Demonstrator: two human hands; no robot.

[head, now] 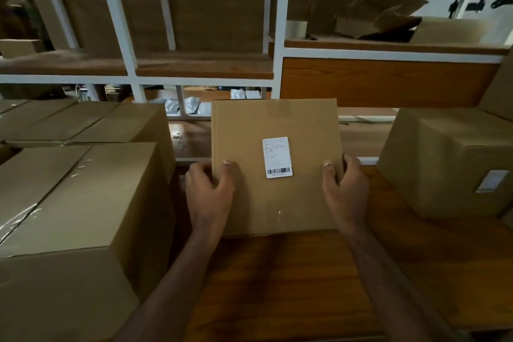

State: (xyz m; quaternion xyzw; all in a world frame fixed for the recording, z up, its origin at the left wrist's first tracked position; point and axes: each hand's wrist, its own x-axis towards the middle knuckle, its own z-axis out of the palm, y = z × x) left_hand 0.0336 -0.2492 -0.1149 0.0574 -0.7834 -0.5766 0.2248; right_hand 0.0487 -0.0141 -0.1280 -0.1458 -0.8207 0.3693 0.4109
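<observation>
Grip the labelled box (274,164), frame centre, evenly: left hand (209,194) and right hand (347,189) fingers clasp opposite edges; keep it level.

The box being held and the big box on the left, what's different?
The held box carries a white barcode label on top; the big left box shows shiny clear tape instead. The left hand and right hand grip the held box's sides; nobody touches the big left box. The big left box looks bulkier than the held box. Both are brown cardboard.
</observation>
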